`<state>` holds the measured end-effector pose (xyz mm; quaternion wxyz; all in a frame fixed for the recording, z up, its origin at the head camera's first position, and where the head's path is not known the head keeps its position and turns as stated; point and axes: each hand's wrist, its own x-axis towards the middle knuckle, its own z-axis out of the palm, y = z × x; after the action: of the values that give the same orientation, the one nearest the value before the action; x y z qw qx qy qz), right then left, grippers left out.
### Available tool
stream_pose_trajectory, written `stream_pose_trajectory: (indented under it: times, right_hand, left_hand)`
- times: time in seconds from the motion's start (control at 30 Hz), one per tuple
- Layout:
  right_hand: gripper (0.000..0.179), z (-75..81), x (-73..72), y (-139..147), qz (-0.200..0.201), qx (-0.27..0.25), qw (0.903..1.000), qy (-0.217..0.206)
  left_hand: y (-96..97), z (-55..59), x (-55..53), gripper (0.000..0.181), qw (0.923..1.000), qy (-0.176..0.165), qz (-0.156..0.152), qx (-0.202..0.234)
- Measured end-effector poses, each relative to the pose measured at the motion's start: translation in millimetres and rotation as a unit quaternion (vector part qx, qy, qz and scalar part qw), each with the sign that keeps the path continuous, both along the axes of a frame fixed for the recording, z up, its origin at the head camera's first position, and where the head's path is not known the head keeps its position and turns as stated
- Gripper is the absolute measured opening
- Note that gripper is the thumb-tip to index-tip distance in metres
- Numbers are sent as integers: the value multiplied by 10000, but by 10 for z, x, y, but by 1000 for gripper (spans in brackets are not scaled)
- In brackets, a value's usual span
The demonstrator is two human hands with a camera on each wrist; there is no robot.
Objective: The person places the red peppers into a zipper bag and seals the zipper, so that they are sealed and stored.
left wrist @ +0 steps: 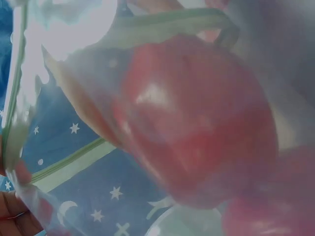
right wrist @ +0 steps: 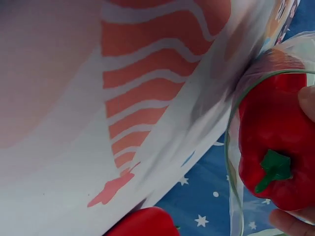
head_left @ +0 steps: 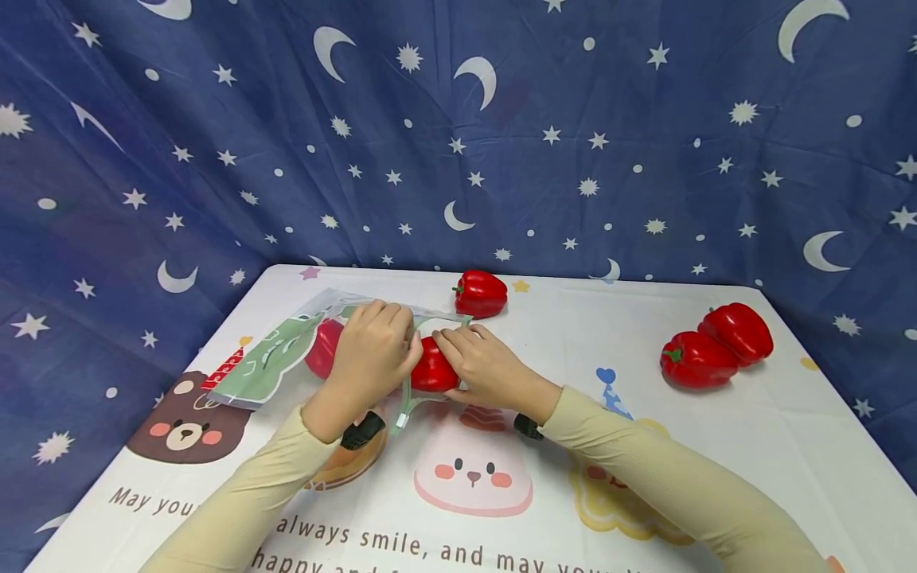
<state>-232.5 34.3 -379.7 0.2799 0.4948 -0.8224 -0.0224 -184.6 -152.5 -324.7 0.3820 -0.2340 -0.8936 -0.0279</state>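
A clear zip bag (head_left: 268, 358) with a green print lies on the left half of the table, its green-edged mouth spread toward the right. My left hand (head_left: 376, 346) grips the bag's upper edge near the mouth. A red bell pepper (head_left: 325, 348) shows through the plastic behind that hand. At the mouth, my right hand (head_left: 490, 366) holds another red bell pepper (head_left: 432, 368) between fingers and thumb. In the right wrist view this pepper (right wrist: 275, 123), green stem outward, sits within the bag's rim. The left wrist view looks through hazy plastic at a pepper (left wrist: 197, 118).
One red bell pepper (head_left: 481, 294) lies at the table's back edge, just beyond the bag's mouth. Two more, a nearer pepper (head_left: 698, 360) and a farther pepper (head_left: 738, 333), touch at the right. A starry blue curtain (head_left: 573, 199) hangs behind the printed white tablecloth (head_left: 573, 334).
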Motion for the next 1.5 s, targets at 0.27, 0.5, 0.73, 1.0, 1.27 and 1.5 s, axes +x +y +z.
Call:
stream_pose_trajectory:
  times: [0.27,0.5,0.73,1.0,1.27,1.5]
  right_hand:
    - [74,-36,-50,-21,-286,237,9991,-194]
    - [76,-71,-88,-12,-323,287,9990,-73]
    - [63,-105,-157,-22,-291,120,9988,366]
    - [64,-123,-227,-20,-376,-64,9985,397]
    - [47,-136,-280,-2,-208,-388,9984,357]
    - [34,-162,-317,26,110,-414,9986,298]
  left_hand:
    - [-27,-83,29,13,9999,-56,16,-151]
    - [-47,-111,44,14,9994,-138,73,-297]
    - [-24,-204,84,16,9985,-228,6,-505]
    - [-2,-294,156,18,9954,-619,216,-698]
    - [3,-322,191,18,9934,-768,275,-809]
    - [23,-325,171,21,9924,-822,356,-841]
